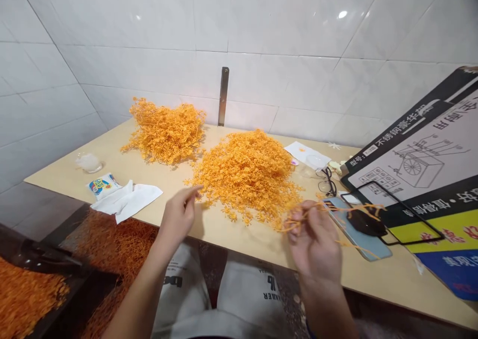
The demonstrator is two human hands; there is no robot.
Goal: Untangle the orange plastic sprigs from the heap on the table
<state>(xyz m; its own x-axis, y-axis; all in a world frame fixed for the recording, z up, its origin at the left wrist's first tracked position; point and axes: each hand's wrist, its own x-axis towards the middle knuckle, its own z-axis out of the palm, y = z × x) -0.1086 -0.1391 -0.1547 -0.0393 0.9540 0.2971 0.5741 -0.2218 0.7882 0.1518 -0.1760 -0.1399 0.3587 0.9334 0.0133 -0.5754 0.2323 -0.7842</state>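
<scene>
A large heap of orange sprigs (pixel 248 172) with small star-like tips lies on the tan tabletop in front of me. At its left front edge is my left hand (pixel 179 210), index finger stretched toward the sprigs and thumb apart from it. I see nothing between those fingers. At the heap's right edge my right hand (pixel 315 239) is closed around a few thin orange stems (pixel 345 207). Their bare ends stick out to the right, over a light blue phone (pixel 353 229). Whether their tips touch the heap I cannot tell.
Another orange heap (pixel 168 132) lies back left. Nearby are a glass (pixel 88 162), a small packet (pixel 102 183) and white tissue (pixel 130 199). Eyeglasses (pixel 326 182) and a printed cardboard box (pixel 421 165) are right. Orange stems (pixel 112 254) lie below the table's left side.
</scene>
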